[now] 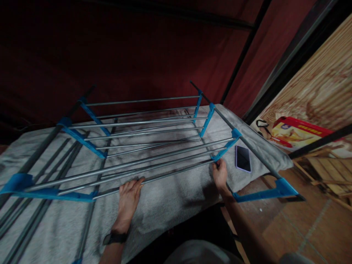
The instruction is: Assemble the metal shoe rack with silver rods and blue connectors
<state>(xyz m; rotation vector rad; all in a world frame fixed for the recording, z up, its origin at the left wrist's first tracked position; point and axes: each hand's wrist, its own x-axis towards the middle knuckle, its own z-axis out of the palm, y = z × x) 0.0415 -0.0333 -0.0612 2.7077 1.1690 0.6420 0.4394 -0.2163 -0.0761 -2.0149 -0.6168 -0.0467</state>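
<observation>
A rack of grey metal tubes and blue plastic brackets lies across the bed-like surface in front of me. My left hand [131,194], with a dark band on its wrist, has its fingers over the lowest front metal tube [176,171]. At that tube's right end, my right hand [220,173] is closed around the lower tip of a blue bracket [227,148]; the fingertips are partly hidden. The tube's left end meets the front left bracket [68,196]. Another blue bracket [266,193], at the front right, has no cross tubes on it.
Several loose dark tubes [59,172] lie at the left on the grey blanket [165,205]. A phone [243,158] rests right of my right hand. Beyond are a red and yellow box [299,132], a wooden slatted piece [330,172] and a dark red wall [137,47].
</observation>
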